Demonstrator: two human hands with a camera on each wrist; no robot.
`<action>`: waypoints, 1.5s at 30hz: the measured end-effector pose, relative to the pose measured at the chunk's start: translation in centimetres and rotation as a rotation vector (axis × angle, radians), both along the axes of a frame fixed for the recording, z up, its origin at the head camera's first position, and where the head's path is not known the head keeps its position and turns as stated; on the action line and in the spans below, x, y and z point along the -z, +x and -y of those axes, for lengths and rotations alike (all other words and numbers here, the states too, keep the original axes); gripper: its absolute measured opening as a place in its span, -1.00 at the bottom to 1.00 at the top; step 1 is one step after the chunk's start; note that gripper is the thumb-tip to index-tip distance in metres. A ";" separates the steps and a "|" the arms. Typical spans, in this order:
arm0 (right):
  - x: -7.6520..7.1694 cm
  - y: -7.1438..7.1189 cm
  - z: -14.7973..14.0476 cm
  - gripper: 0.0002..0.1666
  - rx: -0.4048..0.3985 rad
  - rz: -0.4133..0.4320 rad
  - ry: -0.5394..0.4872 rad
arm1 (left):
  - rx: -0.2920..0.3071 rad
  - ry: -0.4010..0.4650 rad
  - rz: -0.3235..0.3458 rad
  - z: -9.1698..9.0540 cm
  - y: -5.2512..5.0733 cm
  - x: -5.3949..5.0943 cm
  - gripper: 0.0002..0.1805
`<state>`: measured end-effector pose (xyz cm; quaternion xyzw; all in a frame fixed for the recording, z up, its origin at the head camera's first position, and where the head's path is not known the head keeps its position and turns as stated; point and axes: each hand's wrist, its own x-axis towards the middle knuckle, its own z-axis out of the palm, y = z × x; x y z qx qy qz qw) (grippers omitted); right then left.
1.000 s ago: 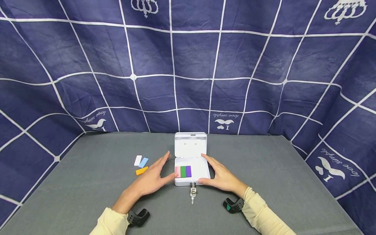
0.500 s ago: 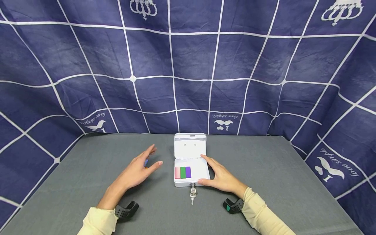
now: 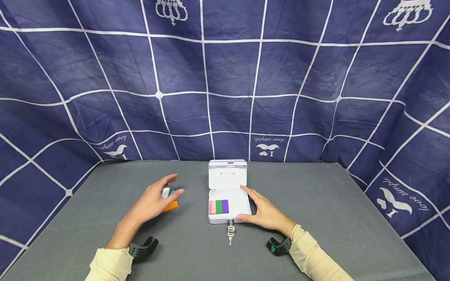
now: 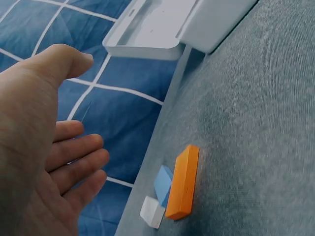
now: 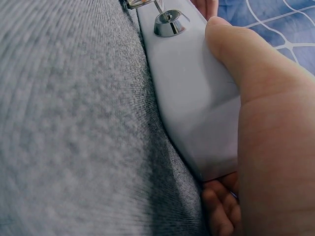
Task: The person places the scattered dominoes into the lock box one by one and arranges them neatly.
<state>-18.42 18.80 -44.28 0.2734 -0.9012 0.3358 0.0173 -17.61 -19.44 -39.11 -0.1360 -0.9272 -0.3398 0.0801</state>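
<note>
In the head view a white box point(image 3: 240, 203) stands with its lid point(image 3: 227, 179) raised. Pink point(image 3: 212, 207), green point(image 3: 219, 207) and purple point(image 3: 225, 206) blocks lie side by side at its left. My right hand point(image 3: 265, 210) grips the box's right side, thumb at the front edge; in the right wrist view the fingers point(image 5: 221, 209) wrap its side. My left hand point(image 3: 151, 201) hovers, holding nothing, over a white block point(image 3: 165, 192), a blue one point(image 3: 172, 192) and an orange one point(image 3: 171, 206). The left wrist view shows the orange block point(image 4: 183, 184) below its parted thumb and fingers.
Keys point(image 3: 231, 231) hang from the lock at the front of the box. The grey tabletop point(image 3: 316, 203) surrounds everything. A blue curtain point(image 3: 232, 113) with white lines rises behind the table and along its sides.
My left hand has moved left, away from the box's left side to above the loose blocks. My right hand has stayed on the box.
</note>
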 end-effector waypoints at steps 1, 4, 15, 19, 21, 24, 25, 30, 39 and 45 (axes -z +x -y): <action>0.0 0.0 0.0 0.15 0.001 -0.001 0.001 | -0.002 0.002 0.002 0.1 0.0 0.0 -0.22; 0.1 0.0 -0.1 0.16 0.003 -0.002 0.001 | -0.003 0.002 0.000 0.5 -0.1 0.2 -0.28; 0.0 0.0 0.0 0.15 0.000 -0.005 -0.004 | 0.006 -0.031 -0.025 2.2 -0.3 0.8 -0.48; -0.1 0.0 0.0 0.15 -0.001 -0.008 0.002 | -0.013 -0.042 -0.020 2.8 -0.4 1.3 -0.48; -0.1 0.0 0.1 0.15 -0.001 -0.006 0.003 | -0.023 -0.053 -0.031 3.1 -0.5 1.7 -0.48; 0.0 -0.1 0.0 0.15 -0.001 -0.003 0.005 | -0.037 -0.074 -0.052 3.5 -0.6 2.2 -0.47; 0.0 -0.1 0.0 0.15 -0.001 -0.002 0.004 | -0.041 -0.082 -0.054 3.6 -0.6 2.4 -0.47; 0.1 -0.1 0.0 0.16 0.007 0.007 0.010 | -0.039 -0.124 -0.034 4.0 -0.7 3.0 -0.41; -0.1 0.0 0.0 0.16 0.009 0.027 0.011 | -0.034 -0.138 -0.030 4.2 -0.7 3.5 -0.41; 0.0 0.0 -0.1 0.15 0.003 0.016 0.008 | -0.020 -0.128 -0.070 4.3 -0.8 3.5 -0.44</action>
